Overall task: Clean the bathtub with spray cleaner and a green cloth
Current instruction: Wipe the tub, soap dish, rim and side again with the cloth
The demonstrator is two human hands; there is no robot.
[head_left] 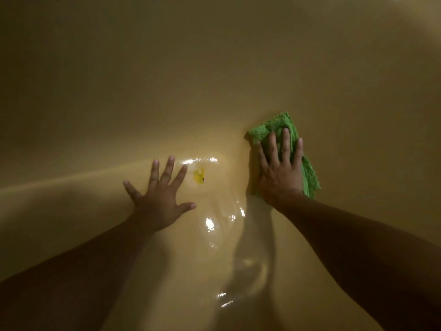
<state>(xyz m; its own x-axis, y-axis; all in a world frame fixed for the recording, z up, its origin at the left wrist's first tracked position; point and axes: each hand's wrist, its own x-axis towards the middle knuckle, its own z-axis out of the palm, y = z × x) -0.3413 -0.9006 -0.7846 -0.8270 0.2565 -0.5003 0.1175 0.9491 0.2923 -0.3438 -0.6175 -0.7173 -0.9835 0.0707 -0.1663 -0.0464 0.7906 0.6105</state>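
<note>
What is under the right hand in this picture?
The green cloth lies under the right hand, which presses it flat against the bathtub. The cloth's middle and the tub surface beneath it are covered and cannot be seen.

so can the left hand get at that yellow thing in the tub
Probably yes. The yellow thing lies just beside a fingertip of the left hand, with bare tub between and nothing over it. That hand is flat and empty; the right hand presses the cloth well aside.
</note>
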